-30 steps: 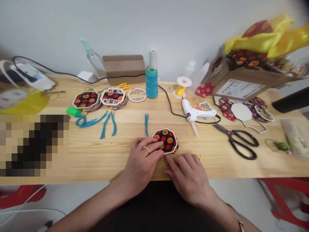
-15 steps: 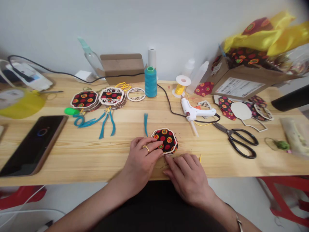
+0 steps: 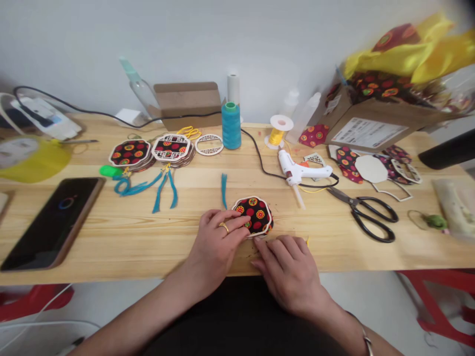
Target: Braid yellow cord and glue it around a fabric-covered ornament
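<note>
A fabric-covered ornament [image 3: 257,213], black with red and orange flower patterns and a pale scalloped frame, lies at the front of the table. My left hand [image 3: 218,242], with a ring on one finger, has its fingers closed over the left side of the ornament; its thumb is hidden. At the lower edge of the frame, the index fingertip of my right hand [image 3: 291,269] touches the ornament. The right thumb stands apart from that finger, and the other right fingers are bent. A teal tassel [image 3: 224,191] lies just behind the ornament.
Nearby to the right are a white glue gun [image 3: 297,170] and black-handled scissors [image 3: 365,212]. Behind stand a teal thread cone [image 3: 231,126] and a yellow thread spool [image 3: 276,137]. Stacked ornaments [image 3: 172,148] and a phone [image 3: 55,222] lie to the left. A cardboard box [image 3: 365,123] stands back right.
</note>
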### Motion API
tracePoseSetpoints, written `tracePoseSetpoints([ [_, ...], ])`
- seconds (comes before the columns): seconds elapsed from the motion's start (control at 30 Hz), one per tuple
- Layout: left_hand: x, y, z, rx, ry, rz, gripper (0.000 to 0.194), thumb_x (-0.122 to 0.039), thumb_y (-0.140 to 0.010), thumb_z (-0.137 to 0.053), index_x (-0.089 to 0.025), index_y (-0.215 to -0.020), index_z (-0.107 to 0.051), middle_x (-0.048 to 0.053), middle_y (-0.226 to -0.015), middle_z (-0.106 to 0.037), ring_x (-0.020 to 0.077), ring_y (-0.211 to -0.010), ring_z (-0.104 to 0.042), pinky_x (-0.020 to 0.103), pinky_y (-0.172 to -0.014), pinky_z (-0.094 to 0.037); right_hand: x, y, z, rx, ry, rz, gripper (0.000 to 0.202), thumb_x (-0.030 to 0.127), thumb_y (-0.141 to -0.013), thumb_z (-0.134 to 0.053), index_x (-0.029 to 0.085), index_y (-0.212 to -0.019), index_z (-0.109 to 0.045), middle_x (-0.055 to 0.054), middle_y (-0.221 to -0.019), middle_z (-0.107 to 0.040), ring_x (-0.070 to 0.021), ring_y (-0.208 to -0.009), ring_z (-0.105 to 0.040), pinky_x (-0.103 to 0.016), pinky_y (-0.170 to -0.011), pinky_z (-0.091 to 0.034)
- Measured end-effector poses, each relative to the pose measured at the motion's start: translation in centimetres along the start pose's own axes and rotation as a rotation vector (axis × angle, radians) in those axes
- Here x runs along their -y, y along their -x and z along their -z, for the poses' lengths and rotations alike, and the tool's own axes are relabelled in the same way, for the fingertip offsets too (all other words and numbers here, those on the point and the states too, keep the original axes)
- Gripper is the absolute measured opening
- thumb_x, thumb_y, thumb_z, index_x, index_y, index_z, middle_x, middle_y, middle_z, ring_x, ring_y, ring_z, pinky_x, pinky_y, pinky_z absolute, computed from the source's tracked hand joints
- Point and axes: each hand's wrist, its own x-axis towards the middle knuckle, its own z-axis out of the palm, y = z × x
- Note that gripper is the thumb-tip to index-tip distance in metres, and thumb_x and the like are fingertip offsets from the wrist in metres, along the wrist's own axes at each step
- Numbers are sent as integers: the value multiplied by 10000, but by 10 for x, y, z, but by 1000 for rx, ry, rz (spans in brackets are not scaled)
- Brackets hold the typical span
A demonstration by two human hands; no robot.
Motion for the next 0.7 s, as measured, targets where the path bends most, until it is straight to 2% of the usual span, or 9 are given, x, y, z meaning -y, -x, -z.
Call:
tracePoseSetpoints([
  [0.23,-7,-5,3,30,-18,63,83,-206,-800,-562,-207,-826,-641,-16,-1029,-678,206,-982,-531,404,-848,-377,-2,4,-1,-22,-86,-38,263,206,-829,-527,138,-1076,-583,-65,-811,-614,-177,-729,-461,-320,-619,-335],
  [0.43,-14,-6,3,39,-52,93,88,-192,-806,-543,-195,-807,-631,5,-1045,-667,211,-990,-519,417,-858,-366,0,-1,0,-55,-72,-170,130,202,-835,-507,136,-854,-617,-55,-703,-578,-170,-680,-450,-307,-628,-334],
  [0.7,-17,-8,1,12,-84,86,119,-151,-814,-512,-189,-801,-624,27,-1024,-669,219,-957,-524,418,-847,-378,4,-6,-5,-42,45,-154,134,152,-832,-483,160,-741,-581,-43,-655,-545,-176,-644,-415,-314,-603,-282],
])
